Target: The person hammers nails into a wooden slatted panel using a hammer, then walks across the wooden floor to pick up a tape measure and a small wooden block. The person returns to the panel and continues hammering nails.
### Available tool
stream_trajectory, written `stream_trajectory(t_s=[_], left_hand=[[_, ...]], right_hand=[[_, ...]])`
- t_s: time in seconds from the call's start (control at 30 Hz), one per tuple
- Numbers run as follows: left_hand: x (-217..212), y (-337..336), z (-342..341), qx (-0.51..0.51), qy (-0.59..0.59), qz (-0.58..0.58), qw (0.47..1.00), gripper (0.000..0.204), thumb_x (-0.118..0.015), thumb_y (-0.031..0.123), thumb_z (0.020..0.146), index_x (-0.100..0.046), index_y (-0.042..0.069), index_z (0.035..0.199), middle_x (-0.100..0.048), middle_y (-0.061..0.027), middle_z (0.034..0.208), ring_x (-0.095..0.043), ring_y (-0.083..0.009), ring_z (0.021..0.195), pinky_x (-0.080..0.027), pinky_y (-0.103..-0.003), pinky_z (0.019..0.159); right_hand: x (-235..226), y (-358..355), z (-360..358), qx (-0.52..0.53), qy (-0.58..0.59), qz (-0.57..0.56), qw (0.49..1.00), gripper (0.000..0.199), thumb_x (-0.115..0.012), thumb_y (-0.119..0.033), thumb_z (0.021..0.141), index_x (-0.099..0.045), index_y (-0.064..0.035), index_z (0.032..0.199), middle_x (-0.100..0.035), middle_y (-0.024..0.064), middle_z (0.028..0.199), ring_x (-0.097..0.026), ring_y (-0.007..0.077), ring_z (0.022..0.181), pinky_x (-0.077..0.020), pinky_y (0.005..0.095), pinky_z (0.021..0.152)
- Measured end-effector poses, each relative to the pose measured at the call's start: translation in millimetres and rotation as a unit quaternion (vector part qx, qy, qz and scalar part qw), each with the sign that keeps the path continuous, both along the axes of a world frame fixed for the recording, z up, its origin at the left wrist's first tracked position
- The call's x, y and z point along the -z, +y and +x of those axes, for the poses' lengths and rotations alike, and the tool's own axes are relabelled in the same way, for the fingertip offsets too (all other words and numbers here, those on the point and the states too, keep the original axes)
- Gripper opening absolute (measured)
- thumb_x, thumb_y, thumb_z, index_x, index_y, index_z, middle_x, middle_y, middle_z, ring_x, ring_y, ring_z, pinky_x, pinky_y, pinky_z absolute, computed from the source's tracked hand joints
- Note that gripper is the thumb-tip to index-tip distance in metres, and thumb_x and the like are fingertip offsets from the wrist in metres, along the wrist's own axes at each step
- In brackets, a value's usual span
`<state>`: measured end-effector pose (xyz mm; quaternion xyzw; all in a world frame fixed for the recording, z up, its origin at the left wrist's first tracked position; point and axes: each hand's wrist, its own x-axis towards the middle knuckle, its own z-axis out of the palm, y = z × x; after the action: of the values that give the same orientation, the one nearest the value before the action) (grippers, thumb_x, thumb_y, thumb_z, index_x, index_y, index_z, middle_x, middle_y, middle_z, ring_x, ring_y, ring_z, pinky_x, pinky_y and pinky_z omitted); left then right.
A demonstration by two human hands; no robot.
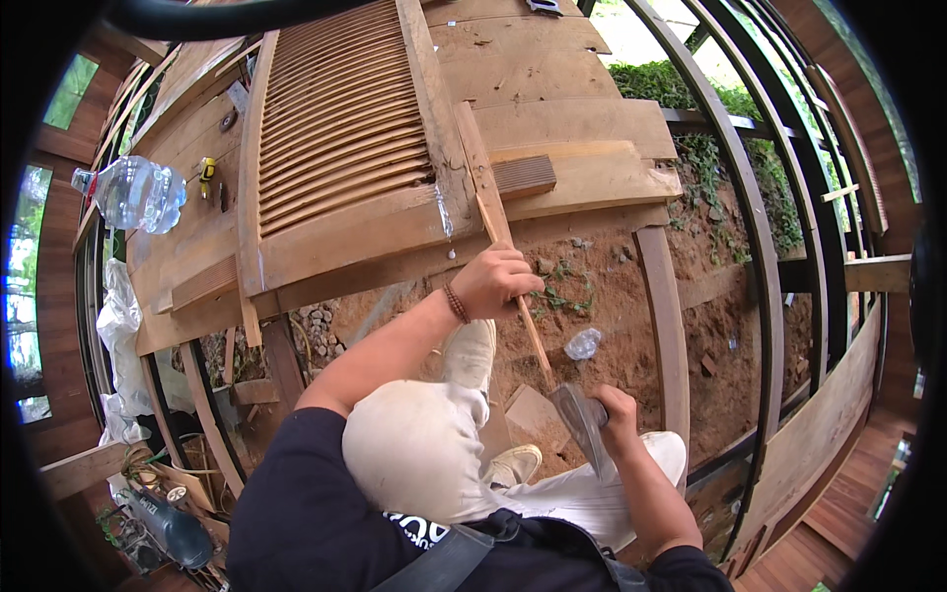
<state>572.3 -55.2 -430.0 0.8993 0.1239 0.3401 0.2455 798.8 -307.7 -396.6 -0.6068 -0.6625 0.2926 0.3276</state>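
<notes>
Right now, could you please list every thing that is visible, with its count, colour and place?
Louvred shutter: one, brown wood, lying on the boards, upper left.
Thin wooden strip: one, light wood, slanting from the shutter's corner down over the soil, held in the left hand.
Hatchet: one, grey metal head, low centre, in the right hand.
Water bottle: one, clear plastic, on its side, far left.
Wooden boards: several, brown, top centre.
Soil: reddish brown, centre, below the boards.
Crumpled plastic: one, clear, on the soil.
Left hand: gripping the strip.
Right hand: gripping the hatchet.
</notes>
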Motion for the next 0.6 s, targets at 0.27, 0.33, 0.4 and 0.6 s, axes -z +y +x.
stream_trajectory(t_s=[0.27,0.33,0.4,0.6], left_hand=[[4.5,2.8,-2.3,0.009,0.018,-0.001,1.000,0.024,-0.078,0.008,0.064,-0.071,0.012,0.088,-0.064,-0.0016,0.071,-0.065,-0.0223,0.076,-0.051,-0.037,0.079],[4.9,4.3,-2.5,0.008,0.019,0.003,1.000,0.024,-0.078,0.008,0.064,-0.071,0.012,0.087,-0.064,-0.0016,0.071,-0.065,-0.0223,0.075,-0.051,-0.037,0.079],[4.2,4.5,-3.4,0.005,0.032,-0.001,0.999,0.024,-0.078,0.008,0.064,-0.071,0.012,0.087,-0.064,-0.0014,0.071,-0.065,-0.0224,0.075,-0.051,-0.037,0.079],[-0.5,8.8,-3.6,0.006,0.022,-0.018,1.000,0.024,-0.076,0.006,0.064,-0.071,0.013,0.086,-0.066,-0.0020,0.073,-0.065,-0.0225,0.076,-0.051,-0.037,0.079]], right_hand=[[-6.0,-3.9,-0.5,-0.016,-0.047,-0.026,0.998,0.023,-0.075,-0.003,0.062,-0.062,-0.0069,0.080,-0.062,0.0097,0.074,-0.063,0.0322,0.069,-0.0491,0.0398,0.060],[-6.4,-3.6,-1.1,-0.011,-0.018,0.028,0.999,0.025,-0.075,-0.003,0.059,-0.063,-0.0070,0.081,-0.062,0.0102,0.075,-0.063,0.0332,0.071,-0.0502,0.0404,0.062],[-6.0,-2.8,-2.0,-0.033,0.016,0.070,0.997,0.029,-0.074,-0.003,0.056,-0.064,-0.0069,0.082,-0.063,0.0110,0.076,-0.064,0.0339,0.071,-0.0507,0.0411,0.062],[-5.8,0.9,-4.8,0.001,0.003,-0.031,1.000,0.028,-0.074,0.000,0.058,-0.064,-0.0047,0.083,-0.065,0.0124,0.078,-0.065,0.0331,0.071,-0.0504,0.0391,0.062]])
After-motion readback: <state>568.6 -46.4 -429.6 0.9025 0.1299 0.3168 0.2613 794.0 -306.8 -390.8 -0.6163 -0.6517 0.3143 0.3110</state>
